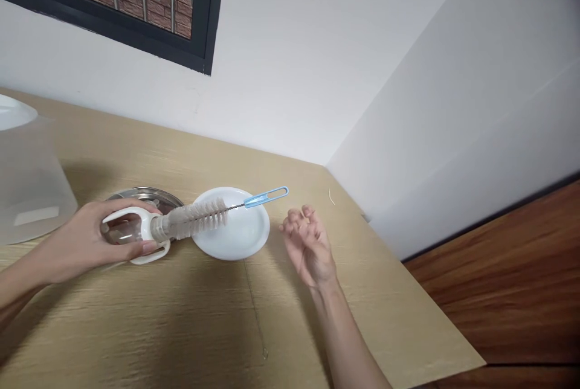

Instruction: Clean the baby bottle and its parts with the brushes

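Note:
My left hand is wrapped around a clear baby bottle with a white two-handled collar. The bottle lies tilted, its mouth toward the right. Out of the mouth sticks a bottle brush with pale bristles and a light blue looped handle; its front end is inside the bottle. My right hand is raised to the right of the brush handle, apart from it. Its fingers are loosely curled, with nothing visible in them.
Below the brush stands a white bowl on the wooden table. A metal bowl is partly behind my left hand. At the left stands a translucent container. A thin wire tool lies in front; a white strand lies near the wall.

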`<state>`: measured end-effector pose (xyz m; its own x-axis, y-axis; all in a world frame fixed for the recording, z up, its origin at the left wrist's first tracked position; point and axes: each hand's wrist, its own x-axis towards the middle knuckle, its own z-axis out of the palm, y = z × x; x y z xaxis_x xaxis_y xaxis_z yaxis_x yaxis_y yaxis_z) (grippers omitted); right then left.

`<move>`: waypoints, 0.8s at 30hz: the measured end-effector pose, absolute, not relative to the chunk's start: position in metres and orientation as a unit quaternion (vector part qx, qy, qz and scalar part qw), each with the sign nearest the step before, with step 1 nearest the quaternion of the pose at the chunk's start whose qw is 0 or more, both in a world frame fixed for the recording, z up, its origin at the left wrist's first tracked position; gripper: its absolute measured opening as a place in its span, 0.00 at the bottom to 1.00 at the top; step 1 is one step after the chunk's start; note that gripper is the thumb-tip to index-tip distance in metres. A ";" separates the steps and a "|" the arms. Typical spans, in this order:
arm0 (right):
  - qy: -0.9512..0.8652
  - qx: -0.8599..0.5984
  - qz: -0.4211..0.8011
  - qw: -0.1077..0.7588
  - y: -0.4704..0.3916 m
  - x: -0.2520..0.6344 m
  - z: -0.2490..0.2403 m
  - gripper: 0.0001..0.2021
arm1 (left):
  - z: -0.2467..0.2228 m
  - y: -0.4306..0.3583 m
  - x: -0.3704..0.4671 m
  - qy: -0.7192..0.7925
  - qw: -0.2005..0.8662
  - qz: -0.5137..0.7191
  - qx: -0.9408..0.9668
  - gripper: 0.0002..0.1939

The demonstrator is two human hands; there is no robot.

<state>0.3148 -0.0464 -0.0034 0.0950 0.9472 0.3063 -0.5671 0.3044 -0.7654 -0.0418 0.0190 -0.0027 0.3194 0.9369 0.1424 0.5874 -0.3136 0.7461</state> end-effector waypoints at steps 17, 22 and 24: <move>-0.370 -0.306 0.525 0.703 -0.041 0.315 -0.003 0.18 | 0.001 0.016 -0.043 0.490 0.283 0.301 0.768 0.21; -0.423 -0.282 0.539 0.671 -0.046 0.311 -0.006 0.21 | -0.009 0.022 -0.049 0.480 0.294 0.301 0.770 0.22; -0.450 -0.260 0.551 0.653 -0.049 0.309 -0.006 0.23 | -0.010 0.023 -0.049 0.482 0.293 0.300 0.770 0.22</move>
